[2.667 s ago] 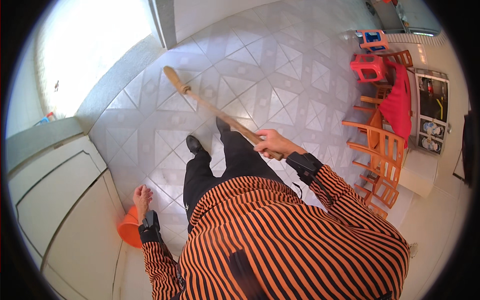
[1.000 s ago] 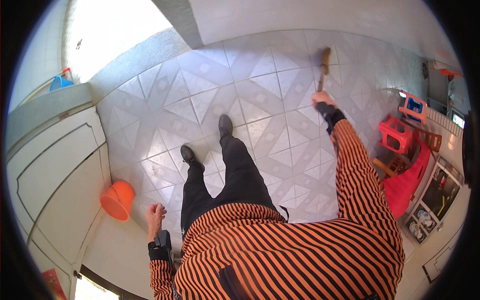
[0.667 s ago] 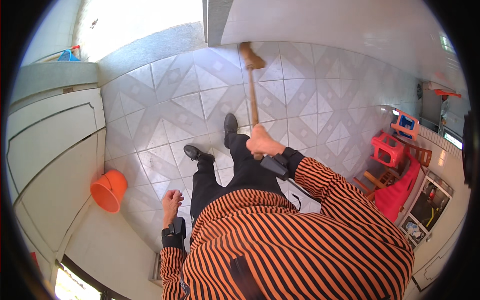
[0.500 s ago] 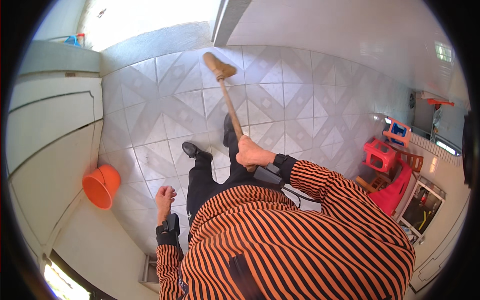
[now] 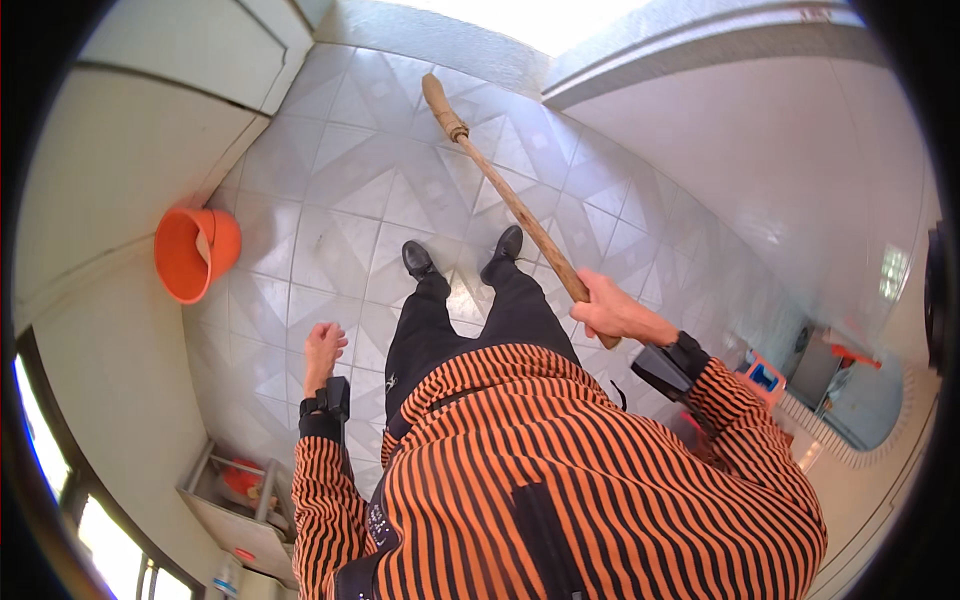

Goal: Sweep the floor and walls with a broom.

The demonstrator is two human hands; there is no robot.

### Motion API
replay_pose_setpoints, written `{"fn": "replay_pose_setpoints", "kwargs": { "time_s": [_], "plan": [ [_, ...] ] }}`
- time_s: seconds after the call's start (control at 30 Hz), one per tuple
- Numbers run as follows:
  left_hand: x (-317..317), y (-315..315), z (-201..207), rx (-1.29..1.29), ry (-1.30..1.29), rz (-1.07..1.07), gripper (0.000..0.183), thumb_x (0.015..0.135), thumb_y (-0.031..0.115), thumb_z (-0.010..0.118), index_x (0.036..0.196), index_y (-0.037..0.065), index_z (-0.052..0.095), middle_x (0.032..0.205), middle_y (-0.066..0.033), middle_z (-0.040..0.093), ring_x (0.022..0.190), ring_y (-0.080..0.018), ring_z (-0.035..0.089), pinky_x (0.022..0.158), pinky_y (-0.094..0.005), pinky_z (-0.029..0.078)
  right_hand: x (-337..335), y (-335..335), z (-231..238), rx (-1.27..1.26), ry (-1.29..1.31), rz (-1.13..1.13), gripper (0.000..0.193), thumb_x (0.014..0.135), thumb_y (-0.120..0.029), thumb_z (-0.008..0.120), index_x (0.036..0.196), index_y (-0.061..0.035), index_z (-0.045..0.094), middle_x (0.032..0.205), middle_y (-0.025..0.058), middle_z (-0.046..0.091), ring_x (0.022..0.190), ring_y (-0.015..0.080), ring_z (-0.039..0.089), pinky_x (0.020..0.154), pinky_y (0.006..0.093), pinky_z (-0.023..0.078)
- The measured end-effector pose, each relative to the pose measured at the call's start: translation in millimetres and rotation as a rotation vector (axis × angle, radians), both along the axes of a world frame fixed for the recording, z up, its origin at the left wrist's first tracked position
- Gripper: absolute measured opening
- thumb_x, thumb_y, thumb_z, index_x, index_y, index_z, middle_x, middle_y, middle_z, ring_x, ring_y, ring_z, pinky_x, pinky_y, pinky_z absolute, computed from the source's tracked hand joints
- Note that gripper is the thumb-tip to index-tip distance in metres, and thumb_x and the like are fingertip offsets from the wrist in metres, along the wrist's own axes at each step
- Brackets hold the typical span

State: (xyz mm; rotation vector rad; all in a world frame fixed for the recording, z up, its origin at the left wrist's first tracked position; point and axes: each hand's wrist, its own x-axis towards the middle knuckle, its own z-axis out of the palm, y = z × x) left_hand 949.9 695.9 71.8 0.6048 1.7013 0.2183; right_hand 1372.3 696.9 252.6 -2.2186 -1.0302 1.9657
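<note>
The right hand point(image 5: 617, 312) is clamped around the wooden broom handle point(image 5: 515, 205), whose head point(image 5: 437, 100) rests on the tiled floor point(image 5: 340, 190) ahead of the black shoes point(image 5: 462, 255). The left hand point(image 5: 322, 345) hangs loose, holding nothing. Sweeping looks midway; no dirt pile shows. Against half a second ago, the orange bucket point(image 5: 195, 253) sits higher left.

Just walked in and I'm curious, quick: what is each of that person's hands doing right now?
Left hand: holds nothing, fingers loosely curled, hanging free above the tiled floor.
Right hand: closed around the wooden handle.
</note>
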Motion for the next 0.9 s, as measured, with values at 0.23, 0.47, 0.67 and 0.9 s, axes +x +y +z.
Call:
{"fn": "replay_pose_setpoints", "kwargs": {
  "time_s": [0.23,0.47,0.67,0.9],
  "plan": [
    [37,-21,26,-0.072,-0.366,0.128,0.038,0.079,0.037,0.052,0.100,0.006,0.045,0.088,-0.0090,0.054,0.073,-0.0179,0.057,0.059,-0.0282,0.047,-75,24,22,-0.259,0.271,0.168,0.018,0.071,-0.008,0.052,0.084,0.0008,0.043,0.057,0.0040,0.047,0.042,0.0082,0.045,0.036,0.0229,0.034],
    [62,-25,35,-0.197,-0.694,0.761,0.042,0.082,0.039,0.046,0.104,0.004,0.037,0.093,-0.0153,0.049,0.083,-0.0230,0.053,0.067,-0.0362,0.046,-183,59,-79,-0.533,0.534,0.293,0.010,0.074,-0.007,0.050,0.081,-0.0023,0.044,0.060,0.0009,0.045,0.044,0.0065,0.043,0.035,0.0204,0.034],
    [58,-28,-72,-0.094,-0.479,1.245,0.021,0.077,0.012,0.047,0.087,-0.005,0.038,0.075,-0.0141,0.050,0.062,-0.0262,0.054,0.053,-0.0394,0.049,-242,70,-140,-0.551,0.592,0.339,0.031,0.075,-0.007,0.048,0.104,-0.0009,0.043,0.061,0.0024,0.045,0.048,0.0068,0.045,0.038,0.0215,0.036],
    [214,68,-54,-0.208,-0.511,0.959,0.025,0.070,0.006,0.049,0.087,-0.008,0.037,0.074,-0.0153,0.047,0.062,-0.0284,0.054,0.053,-0.0435,0.049,-102,116,-106,-0.427,0.432,0.113,0.047,0.075,-0.005,0.048,0.120,-0.0019,0.035,0.061,0.0033,0.046,0.047,0.0079,0.044,0.037,0.0211,0.034]
  ]
}}
